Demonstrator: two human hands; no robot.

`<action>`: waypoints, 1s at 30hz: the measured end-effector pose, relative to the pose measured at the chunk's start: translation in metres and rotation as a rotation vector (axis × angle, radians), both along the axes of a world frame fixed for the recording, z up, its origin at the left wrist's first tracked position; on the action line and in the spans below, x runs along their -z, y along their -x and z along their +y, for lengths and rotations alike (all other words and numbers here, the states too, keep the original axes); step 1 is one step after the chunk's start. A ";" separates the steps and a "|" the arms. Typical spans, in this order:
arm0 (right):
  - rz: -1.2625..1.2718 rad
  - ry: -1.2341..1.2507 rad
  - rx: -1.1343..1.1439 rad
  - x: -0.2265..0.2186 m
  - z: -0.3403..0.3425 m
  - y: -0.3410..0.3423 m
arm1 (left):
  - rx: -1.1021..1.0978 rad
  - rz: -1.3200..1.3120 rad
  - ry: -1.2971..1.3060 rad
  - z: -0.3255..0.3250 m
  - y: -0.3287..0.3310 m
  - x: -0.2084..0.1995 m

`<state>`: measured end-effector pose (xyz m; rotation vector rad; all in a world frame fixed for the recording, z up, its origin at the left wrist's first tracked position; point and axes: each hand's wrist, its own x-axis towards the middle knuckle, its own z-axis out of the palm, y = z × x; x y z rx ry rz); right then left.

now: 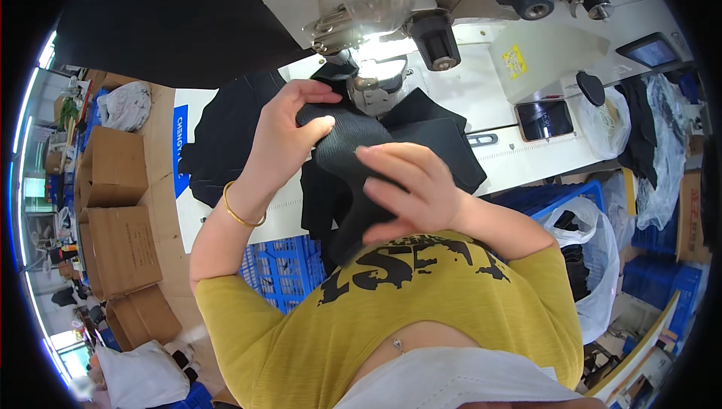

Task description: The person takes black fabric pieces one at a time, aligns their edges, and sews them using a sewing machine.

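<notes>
A piece of black ribbed fabric [350, 138] lies at the needle area of a white sewing machine [451, 55] and hangs down over the table's front edge. My left hand [295, 119] pinches its left edge between thumb and fingers, close to the presser foot. Over the lower right part of the fabric is my right hand [414, 187], its fingers spread and slightly blurred; the fingertips are at the cloth, and whether they grip it I cannot tell. More black fabric pieces [233, 138] lie left of my left hand, and others [440, 149] are right of the needle.
A phone [544, 120] lies on the white table at right, near a small screen [650, 51]. Below the table are a blue crate [282, 270] and a white plastic bag [598, 273] with black pieces. Cardboard boxes [116, 168] stand on the floor at left.
</notes>
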<state>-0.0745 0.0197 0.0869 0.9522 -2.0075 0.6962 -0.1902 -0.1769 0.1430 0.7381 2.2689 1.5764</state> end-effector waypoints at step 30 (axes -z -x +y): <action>-1.262 1.146 -0.369 -0.003 -0.018 0.055 | -0.052 -0.217 -0.147 0.031 0.031 -0.012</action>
